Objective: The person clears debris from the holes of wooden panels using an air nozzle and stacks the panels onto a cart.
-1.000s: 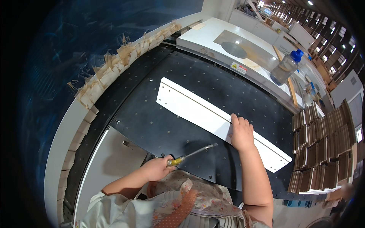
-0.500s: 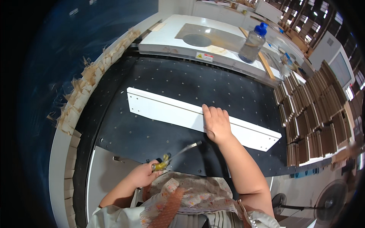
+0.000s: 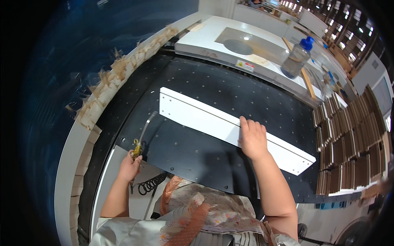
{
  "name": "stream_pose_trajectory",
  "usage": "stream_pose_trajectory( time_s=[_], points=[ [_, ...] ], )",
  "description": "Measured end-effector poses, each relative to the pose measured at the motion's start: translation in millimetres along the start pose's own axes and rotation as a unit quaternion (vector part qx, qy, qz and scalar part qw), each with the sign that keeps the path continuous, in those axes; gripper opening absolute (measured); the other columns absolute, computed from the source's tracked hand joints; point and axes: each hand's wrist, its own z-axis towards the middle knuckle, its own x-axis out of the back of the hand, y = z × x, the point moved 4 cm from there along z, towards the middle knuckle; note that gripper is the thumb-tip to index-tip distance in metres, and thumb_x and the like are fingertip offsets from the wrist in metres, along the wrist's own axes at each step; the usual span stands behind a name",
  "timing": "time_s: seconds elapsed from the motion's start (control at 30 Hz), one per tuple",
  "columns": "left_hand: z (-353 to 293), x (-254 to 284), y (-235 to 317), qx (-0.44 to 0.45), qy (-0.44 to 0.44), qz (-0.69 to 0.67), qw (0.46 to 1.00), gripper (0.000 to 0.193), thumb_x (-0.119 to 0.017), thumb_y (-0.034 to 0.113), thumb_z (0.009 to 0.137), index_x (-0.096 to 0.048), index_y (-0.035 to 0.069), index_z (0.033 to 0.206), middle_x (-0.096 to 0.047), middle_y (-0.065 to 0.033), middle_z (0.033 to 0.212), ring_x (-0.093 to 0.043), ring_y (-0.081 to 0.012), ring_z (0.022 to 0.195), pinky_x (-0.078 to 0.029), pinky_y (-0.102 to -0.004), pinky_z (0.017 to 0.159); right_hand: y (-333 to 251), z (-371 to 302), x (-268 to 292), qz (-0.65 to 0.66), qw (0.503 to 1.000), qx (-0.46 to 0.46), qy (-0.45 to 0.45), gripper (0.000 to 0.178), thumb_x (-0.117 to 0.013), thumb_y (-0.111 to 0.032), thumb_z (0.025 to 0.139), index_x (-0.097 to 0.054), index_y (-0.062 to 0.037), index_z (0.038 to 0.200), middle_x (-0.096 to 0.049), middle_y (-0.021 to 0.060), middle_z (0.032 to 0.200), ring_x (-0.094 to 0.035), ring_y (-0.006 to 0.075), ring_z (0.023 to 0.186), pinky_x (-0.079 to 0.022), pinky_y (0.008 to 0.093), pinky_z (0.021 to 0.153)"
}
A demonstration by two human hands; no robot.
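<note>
A long white panel (image 3: 201,116) with a groove along its length and small holes at both ends lies aslant on the black perforated table (image 3: 197,82). My right hand (image 3: 253,138) rests over its middle, fingers curled over the far edge and gripping it. My left hand (image 3: 130,166) is closed round a brass-coloured air blow gun (image 3: 137,149). The gun's thin bent metal nozzle reaches up to just beside the panel's left end, apart from it. From below that hand hangs a black coiled hose (image 3: 150,186).
Stacked panels (image 3: 349,143) stand on the right. A clear bottle with a blue cap (image 3: 297,57) sits on the white machine bed (image 3: 197,39) at the back, near a wooden strip (image 3: 308,83). Ragged pale flaps (image 3: 119,74) line the dark blue cover on the left.
My left hand has swung left and forward with the blow gun, its nozzle now by the panel's left end. The right hand stays on the panel; the view has shifted.
</note>
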Motion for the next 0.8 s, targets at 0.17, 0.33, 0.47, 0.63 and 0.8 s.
stream_pose_trajectory(
  time_s=[0.17,0.33,0.47,0.63,0.8],
  points=[
    [-5.0,-1.5,7.0,0.011,-0.069,0.166,0.984,0.041,-0.055,0.03,0.087,-0.046,-0.002,0.112,-0.061,-0.0237,0.089,-0.056,-0.0416,0.089,-0.045,-0.0439,0.078,6.3,2.7,-1.9,0.005,0.999,-0.026,-0.046,0.078,-0.077,-0.01,0.057,-0.042,-0.0051,0.126,-0.053,0.0113,0.106,-0.051,0.0286,0.098,-0.039,0.0395,0.085],
    [-6.5,-6.3,21.9,0.008,-0.114,0.202,0.973,0.036,-0.055,0.029,0.087,-0.047,0.0,0.107,-0.06,-0.0241,0.088,-0.057,-0.0413,0.087,-0.045,-0.0449,0.075,2.2,1.9,-0.2,-0.005,0.999,-0.017,-0.047,0.078,-0.078,-0.01,0.057,-0.042,-0.0046,0.126,-0.054,0.0121,0.106,-0.051,0.0293,0.098,-0.039,0.0402,0.085],
    [-4.3,-8.9,28.9,0.011,-0.125,0.211,0.969,0.035,-0.054,0.03,0.087,-0.046,0.001,0.105,-0.06,-0.0242,0.087,-0.057,-0.0412,0.086,-0.045,-0.0456,0.073,1.7,1.1,0.9,-0.004,0.999,-0.018,-0.045,0.079,-0.078,-0.01,0.056,-0.042,-0.0042,0.126,-0.054,0.0122,0.106,-0.051,0.0294,0.098,-0.039,0.0398,0.085],
    [-11.4,-14.8,61.2,-0.056,-0.158,0.197,0.966,0.034,-0.053,0.03,0.088,-0.046,0.001,0.104,-0.06,-0.024,0.085,-0.056,-0.0423,0.084,-0.044,-0.047,0.072,1.2,3.5,2.0,-0.021,0.999,-0.002,-0.035,0.079,-0.078,-0.01,0.056,-0.043,-0.0037,0.126,-0.053,0.0113,0.104,-0.051,0.0274,0.093,-0.039,0.0385,0.083],
    [-1.7,-22.7,70.3,-0.042,-0.15,0.18,0.971,0.035,-0.054,0.031,0.087,-0.047,0.002,0.105,-0.06,-0.0236,0.083,-0.057,-0.0418,0.085,-0.045,-0.0459,0.073,-0.3,4.0,2.1,-0.014,0.999,-0.004,-0.038,0.078,-0.078,-0.01,0.057,-0.042,-0.0034,0.126,-0.053,0.0115,0.105,-0.051,0.0278,0.095,-0.039,0.0391,0.084]
  ],
)
